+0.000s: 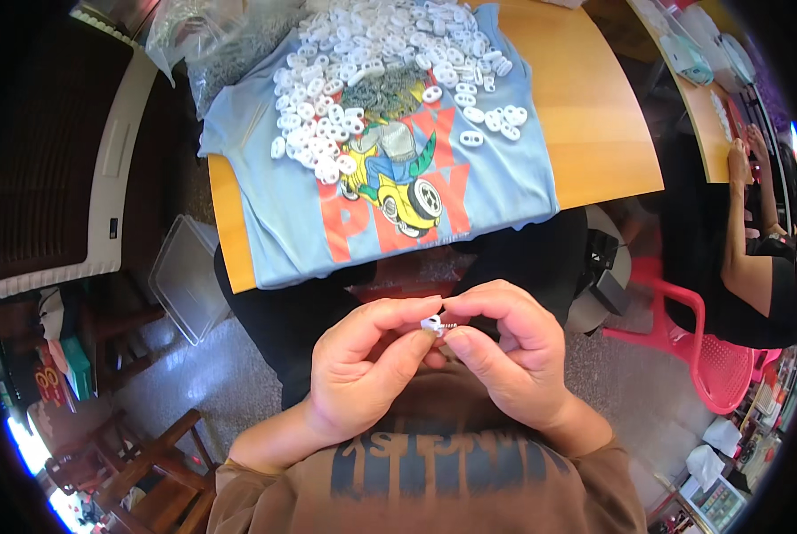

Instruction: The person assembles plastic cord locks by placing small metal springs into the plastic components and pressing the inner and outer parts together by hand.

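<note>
Close to my chest, my two hands meet with the fingertips nearly touching. My left hand [363,360] pinches a small white plastic piece with holes [431,323] between thumb and forefinger. Thumb and forefinger of my right hand [510,351] close on a tiny ridged metal piece [448,326], whose end is against the white piece; whether it is a spring or a screw I cannot tell. On a blue printed T-shirt [274,214] ahead lie many similar white two-hole plastic pieces [354,53] in a heap. Beside them is a pile of small grey metal pieces [385,93].
The T-shirt covers much of a wooden table [585,116]. A clear plastic bag of grey metal pieces [238,58] stands at its far left. To the right are a pink plastic chair [697,347] and another person's arm [744,240]. Wooden furniture [162,472] stands at lower left.
</note>
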{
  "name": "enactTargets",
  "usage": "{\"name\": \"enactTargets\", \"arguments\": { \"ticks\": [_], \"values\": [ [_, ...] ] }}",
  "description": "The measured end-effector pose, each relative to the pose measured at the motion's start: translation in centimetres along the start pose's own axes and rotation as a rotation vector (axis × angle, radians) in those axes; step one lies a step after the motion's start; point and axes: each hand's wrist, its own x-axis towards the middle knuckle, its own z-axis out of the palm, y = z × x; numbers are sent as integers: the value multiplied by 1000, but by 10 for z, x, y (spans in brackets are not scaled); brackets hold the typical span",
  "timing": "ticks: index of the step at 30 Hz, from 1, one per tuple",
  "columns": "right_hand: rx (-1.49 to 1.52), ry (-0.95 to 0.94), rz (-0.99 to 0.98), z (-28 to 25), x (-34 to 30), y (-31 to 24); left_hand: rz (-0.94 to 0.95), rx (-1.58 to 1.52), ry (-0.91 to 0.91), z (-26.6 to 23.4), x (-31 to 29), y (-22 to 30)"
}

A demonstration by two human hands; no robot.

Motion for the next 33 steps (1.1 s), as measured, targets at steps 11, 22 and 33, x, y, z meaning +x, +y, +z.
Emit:
{"name": "enactTargets", "arguments": {
  "ticks": [11, 22, 33],
  "values": [
    [-182, -74, -81, 26, 53, 9, 85, 142, 53, -43, 28, 4],
    [-330, -163, -264, 61, 122, 16, 33, -103, 240, -87, 53, 35],
    [-963, -7, -208, -28, 151, 12, 114, 19, 623, -114, 40, 40]
  ]
}}
